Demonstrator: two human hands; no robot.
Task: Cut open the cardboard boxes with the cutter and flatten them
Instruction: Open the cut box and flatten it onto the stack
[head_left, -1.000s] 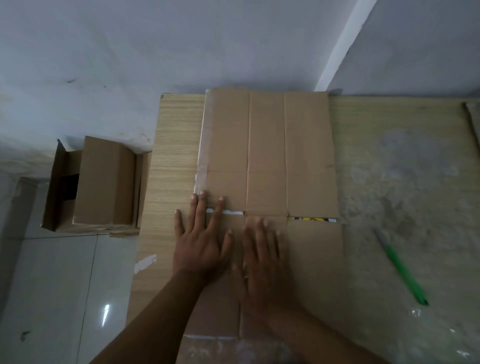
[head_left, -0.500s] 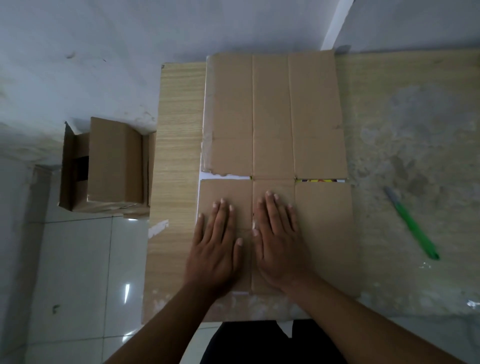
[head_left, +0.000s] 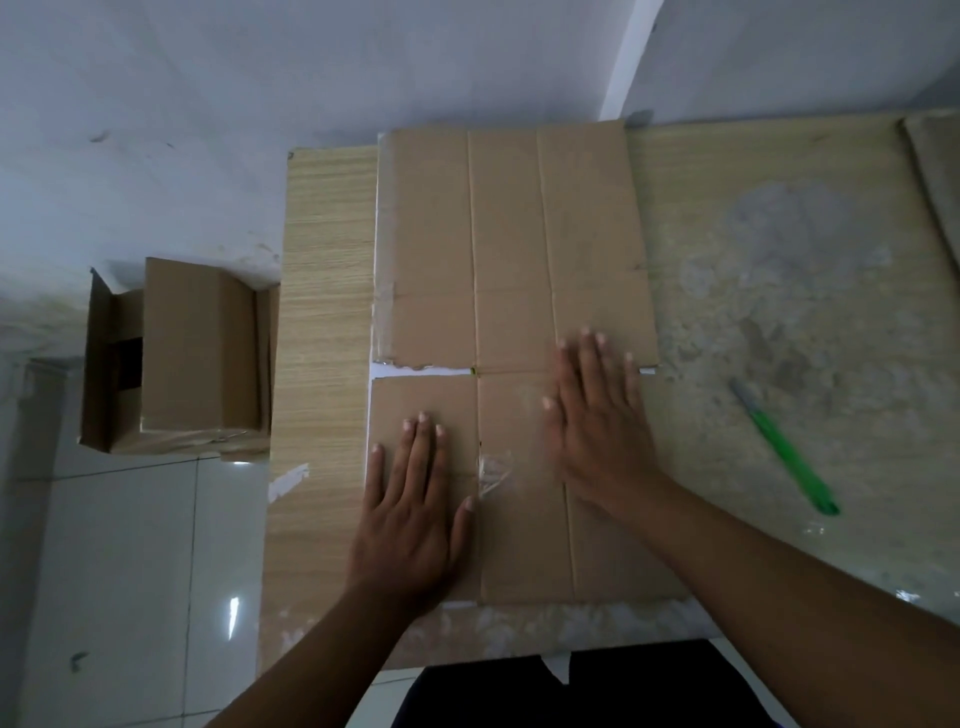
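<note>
A flattened cardboard box (head_left: 511, 249) lies spread on the wooden table (head_left: 324, 322), creased into panels with a slit across its middle. My left hand (head_left: 415, 499) presses flat on the near left panel, fingers straight. My right hand (head_left: 597, 421) lies flat and blurred over the near right panel, fingertips reaching the slit. The green cutter (head_left: 784, 449) lies on the table to the right of the cardboard, apart from both hands.
An unflattened cardboard box (head_left: 182, 353) stands on the tiled floor left of the table, against the wall. Another piece of cardboard (head_left: 935, 171) shows at the far right table edge. The table's right part is worn and stained.
My right hand has slid right and away from the left hand, across the cardboard toward the right panel. The left hand stays pressing the near left panel. The camera view shifted slightly.
</note>
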